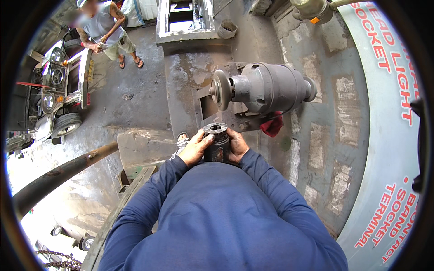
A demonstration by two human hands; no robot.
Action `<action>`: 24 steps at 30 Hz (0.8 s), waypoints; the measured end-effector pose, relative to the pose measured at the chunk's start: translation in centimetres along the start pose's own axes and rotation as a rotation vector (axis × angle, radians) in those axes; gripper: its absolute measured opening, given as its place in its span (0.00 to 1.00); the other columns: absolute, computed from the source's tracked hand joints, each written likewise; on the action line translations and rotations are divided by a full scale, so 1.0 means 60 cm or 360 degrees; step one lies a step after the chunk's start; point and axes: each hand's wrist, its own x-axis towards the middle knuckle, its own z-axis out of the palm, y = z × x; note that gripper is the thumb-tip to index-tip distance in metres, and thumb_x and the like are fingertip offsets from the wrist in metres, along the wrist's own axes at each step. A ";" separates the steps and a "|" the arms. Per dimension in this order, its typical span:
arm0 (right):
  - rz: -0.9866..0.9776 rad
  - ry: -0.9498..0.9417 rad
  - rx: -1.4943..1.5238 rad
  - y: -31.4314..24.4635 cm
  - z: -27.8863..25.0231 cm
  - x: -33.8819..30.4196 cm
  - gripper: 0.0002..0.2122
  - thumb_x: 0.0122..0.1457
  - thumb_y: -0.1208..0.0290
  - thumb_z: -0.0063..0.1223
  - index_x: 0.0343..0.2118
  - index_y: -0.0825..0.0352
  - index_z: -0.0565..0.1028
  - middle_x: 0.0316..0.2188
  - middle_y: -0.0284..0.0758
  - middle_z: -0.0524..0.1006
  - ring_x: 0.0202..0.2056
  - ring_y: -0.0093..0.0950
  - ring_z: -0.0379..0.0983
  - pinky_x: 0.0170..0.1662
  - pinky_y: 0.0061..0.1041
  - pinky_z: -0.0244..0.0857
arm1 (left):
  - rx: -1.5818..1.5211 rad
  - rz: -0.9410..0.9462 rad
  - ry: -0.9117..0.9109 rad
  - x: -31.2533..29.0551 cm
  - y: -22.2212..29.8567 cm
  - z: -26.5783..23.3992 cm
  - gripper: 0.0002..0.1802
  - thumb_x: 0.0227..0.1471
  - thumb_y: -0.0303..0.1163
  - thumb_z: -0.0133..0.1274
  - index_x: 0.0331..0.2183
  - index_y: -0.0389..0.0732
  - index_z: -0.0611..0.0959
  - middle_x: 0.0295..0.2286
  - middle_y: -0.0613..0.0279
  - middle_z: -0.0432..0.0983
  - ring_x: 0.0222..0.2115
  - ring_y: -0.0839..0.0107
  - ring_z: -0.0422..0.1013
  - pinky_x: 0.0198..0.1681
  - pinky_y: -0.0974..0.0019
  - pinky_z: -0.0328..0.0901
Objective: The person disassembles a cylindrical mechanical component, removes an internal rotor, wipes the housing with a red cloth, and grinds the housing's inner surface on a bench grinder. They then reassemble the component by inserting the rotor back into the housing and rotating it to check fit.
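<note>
Close to my body, both hands grip a dark, greasy cylindrical metal part (217, 151), held upright. Its top end is a lighter metal flange with a hole in the middle. My left hand (195, 148) wraps the left side, thumb pressed just below the flange. On the other side my right hand (238, 145) holds it, fingers partly hidden behind the part. Just beyond stands a large grey bench grinder (275, 86), its left wheel (221, 90) ahead of my hands and a smaller wheel (310, 89) at its right end. Whether the wheels spin cannot be told.
A red cloth (272, 125) hangs under the grinder. A thick rusty pole (68, 174) slants in from the left, near a concrete block (143, 147). A person (106, 34) stands far left beside a vehicle (58, 90). A large lettered sign (384, 149) borders the right.
</note>
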 end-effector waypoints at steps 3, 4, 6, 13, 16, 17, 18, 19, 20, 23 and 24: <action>-0.0130 0.0189 -0.0212 0.002 0.019 -0.003 0.25 0.75 0.47 0.37 0.59 0.62 0.75 0.53 0.37 0.81 0.52 0.31 0.78 0.58 0.35 0.71 | -0.0085 -0.0022 0.0061 0.000 0.015 0.016 0.35 0.65 0.42 0.59 0.66 0.38 0.67 0.59 0.60 0.71 0.59 0.69 0.66 0.65 0.63 0.60; -0.0223 0.0368 -0.0317 0.004 0.025 -0.005 0.25 0.76 0.48 0.36 0.59 0.63 0.75 0.53 0.36 0.81 0.52 0.31 0.78 0.58 0.35 0.71 | 0.0025 0.0027 0.0091 0.001 0.023 0.024 0.35 0.65 0.41 0.59 0.65 0.38 0.67 0.59 0.60 0.71 0.59 0.70 0.66 0.65 0.63 0.60; -0.0428 0.0545 -0.0414 0.006 0.034 -0.010 0.24 0.77 0.51 0.35 0.59 0.65 0.75 0.53 0.36 0.80 0.52 0.30 0.78 0.58 0.33 0.71 | 0.0198 0.0074 0.0163 0.005 0.041 0.040 0.34 0.65 0.40 0.60 0.65 0.38 0.68 0.58 0.60 0.71 0.59 0.70 0.66 0.64 0.63 0.60; -0.0667 0.0436 -0.0486 -0.011 0.036 -0.015 0.21 0.77 0.57 0.36 0.59 0.66 0.75 0.55 0.36 0.80 0.54 0.30 0.77 0.61 0.34 0.69 | -0.0113 0.0035 0.0209 0.043 0.060 0.056 0.31 0.66 0.36 0.59 0.63 0.36 0.69 0.56 0.56 0.74 0.56 0.70 0.69 0.62 0.64 0.64; -0.0656 0.0417 -0.0379 -0.025 0.030 -0.014 0.20 0.76 0.58 0.37 0.59 0.65 0.74 0.55 0.36 0.80 0.54 0.32 0.77 0.61 0.37 0.69 | -0.0211 0.0005 0.0129 0.065 0.056 0.053 0.31 0.65 0.37 0.60 0.63 0.35 0.70 0.54 0.56 0.75 0.55 0.70 0.71 0.61 0.64 0.65; -0.0666 0.0423 -0.0365 -0.028 0.028 -0.012 0.20 0.76 0.58 0.37 0.59 0.65 0.75 0.55 0.36 0.80 0.54 0.32 0.77 0.61 0.37 0.69 | -0.0267 0.0011 0.0119 0.068 0.055 0.053 0.31 0.64 0.37 0.61 0.62 0.34 0.71 0.53 0.56 0.76 0.54 0.70 0.72 0.61 0.64 0.66; -0.0686 0.0448 -0.0349 -0.030 0.026 -0.010 0.20 0.76 0.58 0.37 0.59 0.65 0.75 0.55 0.36 0.80 0.54 0.32 0.78 0.61 0.38 0.69 | -0.0301 0.0026 0.0115 0.071 0.055 0.053 0.31 0.64 0.37 0.61 0.62 0.34 0.71 0.53 0.56 0.76 0.54 0.69 0.72 0.61 0.64 0.66; -0.0654 0.0482 -0.0366 -0.034 0.025 -0.008 0.20 0.76 0.57 0.37 0.59 0.65 0.75 0.55 0.37 0.80 0.54 0.33 0.78 0.61 0.39 0.70 | -0.0330 0.0016 0.0115 0.071 0.056 0.053 0.32 0.64 0.37 0.61 0.62 0.34 0.70 0.53 0.55 0.76 0.54 0.69 0.72 0.61 0.64 0.66; -0.0613 0.0456 -0.0342 -0.033 0.024 -0.005 0.20 0.76 0.57 0.37 0.59 0.65 0.75 0.54 0.37 0.80 0.54 0.33 0.78 0.61 0.39 0.70 | -0.0357 -0.0003 0.0122 0.069 0.057 0.054 0.32 0.64 0.36 0.61 0.63 0.35 0.70 0.54 0.55 0.76 0.54 0.69 0.72 0.61 0.63 0.66; -0.0527 0.0398 -0.0332 -0.036 0.025 0.007 0.20 0.76 0.57 0.37 0.58 0.65 0.75 0.53 0.37 0.81 0.53 0.35 0.79 0.61 0.40 0.70 | -0.0513 0.0005 0.0214 0.059 0.063 0.051 0.33 0.63 0.35 0.62 0.64 0.36 0.69 0.54 0.56 0.76 0.54 0.68 0.73 0.61 0.63 0.67; -0.0509 0.0428 -0.0345 -0.035 0.027 0.011 0.20 0.76 0.57 0.36 0.58 0.65 0.75 0.53 0.37 0.81 0.53 0.35 0.79 0.61 0.40 0.70 | -0.0501 0.0023 0.0237 0.055 0.065 0.050 0.33 0.63 0.34 0.62 0.64 0.36 0.69 0.54 0.56 0.77 0.54 0.68 0.73 0.61 0.62 0.67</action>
